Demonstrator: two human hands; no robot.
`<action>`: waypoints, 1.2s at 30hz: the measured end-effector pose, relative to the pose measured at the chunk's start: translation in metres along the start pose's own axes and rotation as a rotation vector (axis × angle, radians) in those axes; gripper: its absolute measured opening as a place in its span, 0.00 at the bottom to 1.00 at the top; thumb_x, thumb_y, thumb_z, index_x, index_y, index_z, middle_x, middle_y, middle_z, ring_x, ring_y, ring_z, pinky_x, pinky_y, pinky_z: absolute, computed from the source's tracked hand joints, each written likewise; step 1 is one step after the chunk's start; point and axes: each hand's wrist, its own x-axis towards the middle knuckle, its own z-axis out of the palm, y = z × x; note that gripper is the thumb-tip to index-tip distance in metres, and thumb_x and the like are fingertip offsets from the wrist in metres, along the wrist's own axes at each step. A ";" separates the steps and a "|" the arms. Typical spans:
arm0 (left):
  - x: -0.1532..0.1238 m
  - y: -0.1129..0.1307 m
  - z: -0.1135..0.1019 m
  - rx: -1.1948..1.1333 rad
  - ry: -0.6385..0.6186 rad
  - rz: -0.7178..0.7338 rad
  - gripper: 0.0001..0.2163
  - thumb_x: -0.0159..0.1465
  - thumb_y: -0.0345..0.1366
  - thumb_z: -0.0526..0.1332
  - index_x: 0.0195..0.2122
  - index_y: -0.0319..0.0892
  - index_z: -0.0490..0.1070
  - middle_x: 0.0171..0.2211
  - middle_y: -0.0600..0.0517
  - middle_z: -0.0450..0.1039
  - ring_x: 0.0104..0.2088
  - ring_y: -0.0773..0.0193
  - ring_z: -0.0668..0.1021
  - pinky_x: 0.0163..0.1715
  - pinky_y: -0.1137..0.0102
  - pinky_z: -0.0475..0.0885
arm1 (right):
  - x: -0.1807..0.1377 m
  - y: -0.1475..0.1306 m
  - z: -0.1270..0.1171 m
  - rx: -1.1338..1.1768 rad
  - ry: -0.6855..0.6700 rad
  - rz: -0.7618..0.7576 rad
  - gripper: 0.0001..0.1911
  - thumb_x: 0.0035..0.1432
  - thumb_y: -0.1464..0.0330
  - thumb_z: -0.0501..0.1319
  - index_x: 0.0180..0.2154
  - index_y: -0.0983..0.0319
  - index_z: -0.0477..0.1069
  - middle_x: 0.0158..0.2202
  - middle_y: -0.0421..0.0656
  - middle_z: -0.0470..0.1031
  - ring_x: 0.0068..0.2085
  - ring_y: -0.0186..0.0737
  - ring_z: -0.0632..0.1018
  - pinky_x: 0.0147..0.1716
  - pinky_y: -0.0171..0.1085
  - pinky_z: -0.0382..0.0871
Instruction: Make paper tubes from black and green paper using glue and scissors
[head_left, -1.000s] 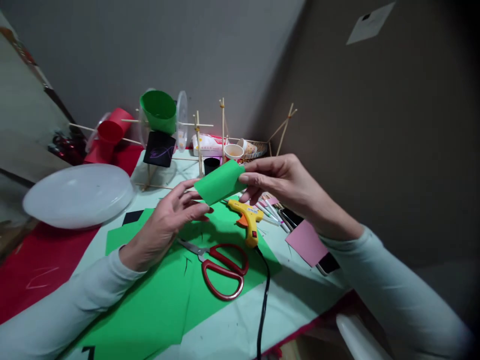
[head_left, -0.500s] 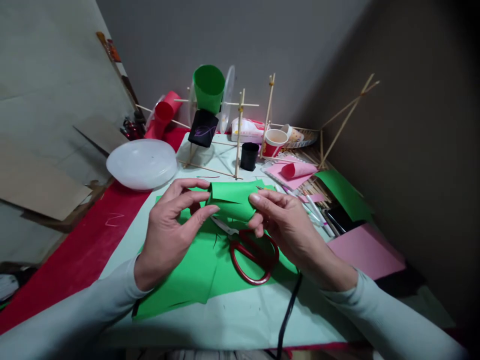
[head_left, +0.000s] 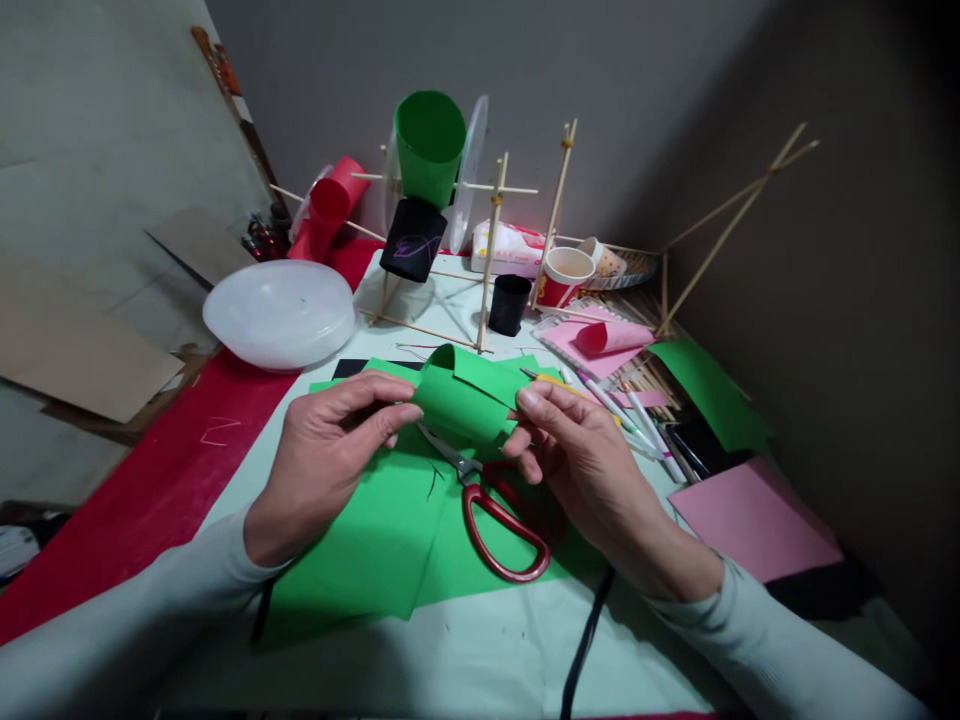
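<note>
A green paper tube (head_left: 469,397) is held level between my hands, its rolled edges overlapping along the top. My left hand (head_left: 330,440) pinches its left end between thumb and fingers. At the other end, my right hand (head_left: 577,450) grips the rim with thumb and fingertips. Below the tube lie red-handled scissors (head_left: 506,530), their blades partly hidden under it. The scissors rest on flat green paper sheets (head_left: 360,560). Close behind my right hand is a yellow-handled tool (head_left: 551,379) with a dark tip, mostly covered by the fingers.
Behind stands a stick frame (head_left: 487,260) bearing a green paper cup (head_left: 429,150) and a black one (head_left: 412,240). White plastic lids (head_left: 277,315) lie left. A small black cup (head_left: 510,305), a red paper cup (head_left: 564,277), markers (head_left: 645,420) and pink paper (head_left: 757,520) are to the right.
The tube has turned in my hands, so its overlapping seam now faces up and its left opening shows. My left fingers have closed in on its end. The view has shifted slightly.
</note>
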 end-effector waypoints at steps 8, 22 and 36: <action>-0.005 0.000 0.000 -0.128 -0.132 -0.088 0.04 0.57 0.35 0.71 0.28 0.45 0.78 0.25 0.56 0.75 0.23 0.66 0.76 0.25 0.72 0.73 | 0.000 0.007 -0.007 -0.045 0.029 -0.107 0.18 0.56 0.56 0.73 0.34 0.61 0.71 0.25 0.40 0.81 0.16 0.27 0.69 0.15 0.26 0.60; -0.005 -0.003 0.002 -0.189 -0.093 -0.281 0.09 0.54 0.38 0.76 0.34 0.43 0.83 0.24 0.56 0.75 0.22 0.70 0.74 0.23 0.74 0.69 | -0.016 0.010 0.001 -0.396 0.048 -0.405 0.10 0.59 0.60 0.73 0.32 0.54 0.75 0.18 0.33 0.68 0.14 0.33 0.69 0.15 0.35 0.62; -0.006 -0.012 0.000 -0.320 0.026 -0.375 0.10 0.52 0.40 0.79 0.34 0.46 0.85 0.28 0.56 0.77 0.28 0.71 0.74 0.29 0.77 0.71 | -0.018 0.013 0.003 -0.416 -0.016 -0.402 0.06 0.61 0.65 0.70 0.33 0.57 0.76 0.19 0.35 0.76 0.18 0.35 0.77 0.17 0.33 0.65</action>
